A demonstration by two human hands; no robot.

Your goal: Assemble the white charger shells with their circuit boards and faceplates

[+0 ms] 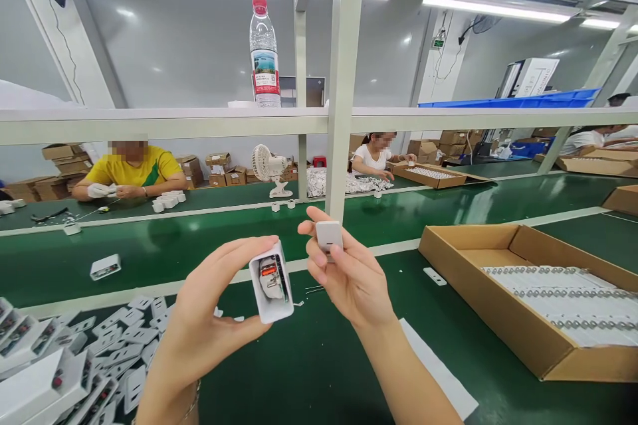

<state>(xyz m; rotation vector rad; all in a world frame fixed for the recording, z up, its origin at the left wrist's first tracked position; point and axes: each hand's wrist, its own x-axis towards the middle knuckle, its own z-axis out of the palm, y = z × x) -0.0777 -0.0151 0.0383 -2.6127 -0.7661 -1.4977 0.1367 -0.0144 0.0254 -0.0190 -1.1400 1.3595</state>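
My left hand (pixel 214 305) grips a white charger housing (pixel 273 309) between thumb and fingers, its open end turned toward me. Inside it shows a circuit board with an orange USB port (pixel 269 272). Just to the right, my right hand (pixel 351 272) pinches a small white end cover (pixel 329 236) with a short dark slot in it. The cover and the housing are held apart, above the green bench. At the lower left lies a heap of loose white covers (pixel 132 339), beside several stacked white housings (pixel 34 385).
A cardboard tray (pixel 543 352) with rows of white pieces stands at right, near a loose cover (pixel 435 276) and a white paper sheet (pixel 438 368). One housing (pixel 106 267) lies on the green belt (pixel 199 239). A post (pixel 343 80) rises ahead. Two people sit across.
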